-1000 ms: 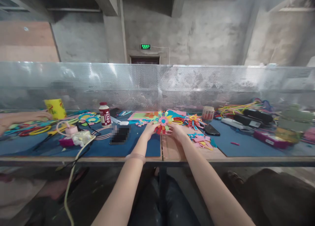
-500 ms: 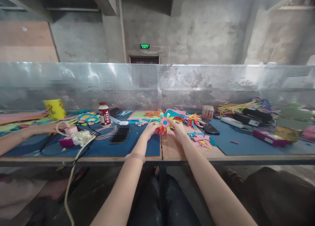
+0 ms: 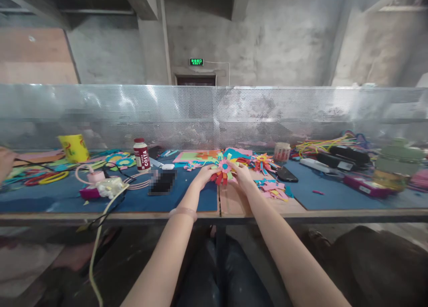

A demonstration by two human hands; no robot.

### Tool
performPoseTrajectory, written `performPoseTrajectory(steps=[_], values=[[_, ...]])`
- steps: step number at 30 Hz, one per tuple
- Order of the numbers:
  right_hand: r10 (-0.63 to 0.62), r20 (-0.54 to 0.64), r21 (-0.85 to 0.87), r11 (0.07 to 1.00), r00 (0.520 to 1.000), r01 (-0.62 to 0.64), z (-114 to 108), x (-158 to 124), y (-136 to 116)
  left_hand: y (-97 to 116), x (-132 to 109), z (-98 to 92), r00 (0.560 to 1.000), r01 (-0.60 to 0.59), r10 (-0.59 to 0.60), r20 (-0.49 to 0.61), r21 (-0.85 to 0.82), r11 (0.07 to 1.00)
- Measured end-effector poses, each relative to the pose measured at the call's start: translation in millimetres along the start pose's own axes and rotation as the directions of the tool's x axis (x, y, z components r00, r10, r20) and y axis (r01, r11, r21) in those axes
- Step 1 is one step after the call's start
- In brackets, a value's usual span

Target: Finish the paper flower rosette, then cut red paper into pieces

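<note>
Fingers (image 3: pixel 237 166) of left hand (image 3: pixel 202 176) and right hand (image 3: pixel 244 175) pinch one pink-centred flower (image 3: pixel 225 166); one orange flower (image 3: pixel 262 162) lies near.

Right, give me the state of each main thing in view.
Paper flower: held, petals spread
Left hand: gripping its left side
Right hand: gripping its right side
Bottle: upright, capped
Exit sign: lit
Black phone: lying flat
Jar: upright, lid unclear
Yellow cylinder: upright

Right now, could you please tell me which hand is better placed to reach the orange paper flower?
Probably the right hand: the orange paper flower lies just to its right. The left hand is farther off, across the held flower.
</note>
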State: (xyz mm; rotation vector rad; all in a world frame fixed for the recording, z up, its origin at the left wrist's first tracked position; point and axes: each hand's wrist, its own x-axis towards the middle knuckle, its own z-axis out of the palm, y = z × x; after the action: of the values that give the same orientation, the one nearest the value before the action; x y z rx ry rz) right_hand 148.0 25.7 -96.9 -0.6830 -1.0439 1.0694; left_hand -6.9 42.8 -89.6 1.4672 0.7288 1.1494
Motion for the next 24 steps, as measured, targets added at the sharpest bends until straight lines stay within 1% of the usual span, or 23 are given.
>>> performPoseTrajectory(steps=[10, 15, 20, 24], values=[[0.011, -0.052, 0.050, 0.999, 0.999, -0.008, -3.6, 7.0, 4.2, -2.0, 1.8, -1.8, 1.000, 0.025, -0.025, 0.008, 0.011, 1.000], [0.032, -0.026, 0.068, 0.997, 0.999, -0.030, -3.6, 6.3, 3.8, -4.4, 2.6, -3.2, 0.999, 0.045, -0.046, 0.010, 0.001, 0.999], [0.059, 0.012, 0.079, 0.995, 0.998, -0.059, -2.7, 5.9, 2.8, -1.5, -0.6, -3.1, 0.999, 0.046, -0.046, 0.008, -0.018, 0.999], [0.055, 0.028, 0.106, 0.993, 0.998, -0.058, -2.0, 5.2, 2.4, 0.1, -1.8, -2.6, 0.999, 0.048, -0.048, 0.008, -0.019, 0.999]])
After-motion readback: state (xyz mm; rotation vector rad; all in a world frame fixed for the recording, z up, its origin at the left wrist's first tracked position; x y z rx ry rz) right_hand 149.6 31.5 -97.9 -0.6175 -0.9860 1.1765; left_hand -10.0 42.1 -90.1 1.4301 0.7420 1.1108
